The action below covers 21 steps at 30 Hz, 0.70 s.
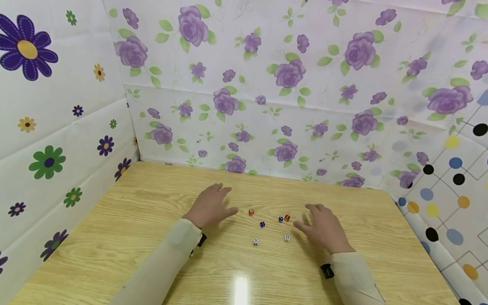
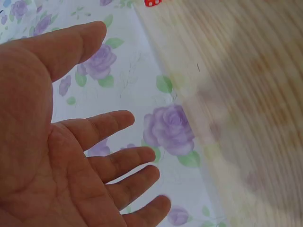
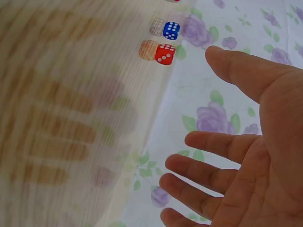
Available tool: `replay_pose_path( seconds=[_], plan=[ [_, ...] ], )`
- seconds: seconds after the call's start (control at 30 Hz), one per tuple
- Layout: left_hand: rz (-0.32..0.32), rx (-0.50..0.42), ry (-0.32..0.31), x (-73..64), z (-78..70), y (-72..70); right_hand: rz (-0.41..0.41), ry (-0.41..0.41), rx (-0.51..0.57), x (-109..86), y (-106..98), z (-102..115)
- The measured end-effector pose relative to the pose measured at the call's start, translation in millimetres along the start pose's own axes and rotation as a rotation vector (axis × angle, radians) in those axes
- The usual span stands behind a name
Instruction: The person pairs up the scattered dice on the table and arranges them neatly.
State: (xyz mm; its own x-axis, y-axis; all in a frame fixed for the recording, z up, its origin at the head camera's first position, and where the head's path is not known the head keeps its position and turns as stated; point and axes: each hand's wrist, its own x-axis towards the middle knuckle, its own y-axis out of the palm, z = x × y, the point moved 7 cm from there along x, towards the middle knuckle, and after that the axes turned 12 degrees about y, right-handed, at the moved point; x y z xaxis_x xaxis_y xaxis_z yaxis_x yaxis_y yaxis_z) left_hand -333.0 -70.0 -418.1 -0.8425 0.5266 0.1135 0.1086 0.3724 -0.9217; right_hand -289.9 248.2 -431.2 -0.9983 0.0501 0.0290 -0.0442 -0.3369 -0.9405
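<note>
Several small dice lie scattered on the wooden table between my two hands. A red die (image 1: pixel 251 212) is nearest my left hand (image 1: pixel 211 206), which hovers with fingers spread and holds nothing. On the other side, my right hand (image 1: pixel 324 227) is also held apart from the table, its fingers loosely extended around nothing. Closest to its thumb are a second red die (image 1: pixel 287 217) and a blue die (image 1: pixel 281 219), side by side. Another blue die (image 1: pixel 262 224) sits near the middle. Towards me lie a white die (image 1: pixel 256 241) and a second white die (image 1: pixel 287 238).
The light wooden table (image 1: pixel 152 254) runs back to a cloth wall (image 1: pixel 244 84) printed with purple roses. A flower-print cloth (image 1: pixel 49 127) bounds the left side, and a dotted cloth (image 1: pixel 450 203) the right. Light glares off the table's near part.
</note>
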Motion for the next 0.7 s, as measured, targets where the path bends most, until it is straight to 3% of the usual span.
replay_pose_path(
  seconds=[0.3,0.7],
  plan=[
    [0.012,-0.035,0.014,0.8,-6.4,7.9,0.016,-0.011,-0.007,0.1,4.7,3.6],
    [0.074,-0.072,0.096,1.4,-20.1,16.9,0.099,-0.024,0.001,-4.0,12.4,11.6]
  ],
)
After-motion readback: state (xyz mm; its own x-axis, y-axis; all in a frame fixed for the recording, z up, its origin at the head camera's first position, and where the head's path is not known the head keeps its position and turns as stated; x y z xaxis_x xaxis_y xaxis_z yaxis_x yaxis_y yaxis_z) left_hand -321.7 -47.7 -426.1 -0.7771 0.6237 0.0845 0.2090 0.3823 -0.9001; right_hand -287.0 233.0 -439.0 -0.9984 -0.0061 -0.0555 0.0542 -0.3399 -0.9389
